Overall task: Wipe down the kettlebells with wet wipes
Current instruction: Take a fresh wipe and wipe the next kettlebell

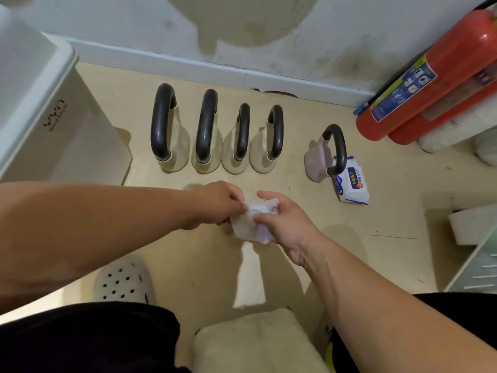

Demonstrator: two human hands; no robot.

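White crumpled wet wipe (251, 222) pinched from both sides by left hand (215, 204) and right hand (286, 223), over bare beige floor (204, 259). Just beyond, four cream kettlebells (207, 130) in a tight row. Apart to their right, a pink kettlebell (318, 160) just beside a wipes pack (353, 185). White box (53, 117) crowding the left, red fire extinguishers (430, 84) far right, wall (269, 36) close behind.

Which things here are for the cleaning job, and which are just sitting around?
For the job:
wet wipe, pinched by left hand and right hand
wipe pack
four cream kettlebells
pink kettlebell

Just lying about:
fire extinguishers
white box
slipper
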